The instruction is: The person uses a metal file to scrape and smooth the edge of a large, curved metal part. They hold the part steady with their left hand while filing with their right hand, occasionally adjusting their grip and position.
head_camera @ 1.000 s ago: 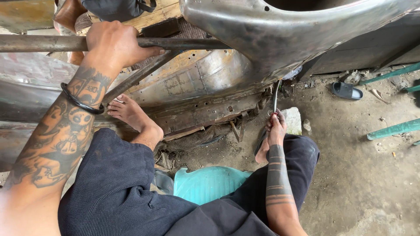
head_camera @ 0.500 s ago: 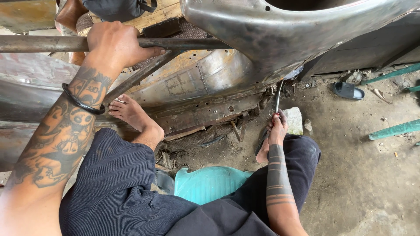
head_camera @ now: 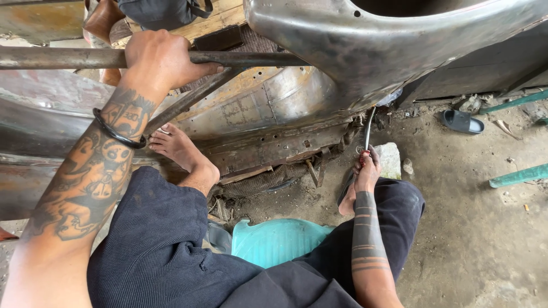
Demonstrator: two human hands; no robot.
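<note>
While left hand [head_camera: 162, 60] fingers wrap the rusty bar [head_camera: 57, 57], right hand [head_camera: 367, 166] seemingly clasps a thin rod [head_camera: 368, 128].

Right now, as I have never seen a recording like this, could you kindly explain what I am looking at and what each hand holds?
The picture comes from a camera worn on a person's head, looking down at their own arms and legs. They sit on a turquoise stool on a dirt floor, facing a bare, rusty metal body. The left hand grips a horizontal steel bar. The right hand holds a thin metal rod that points up under the body. One bare foot rests against the frame. A dark sandal lies further off.
</note>
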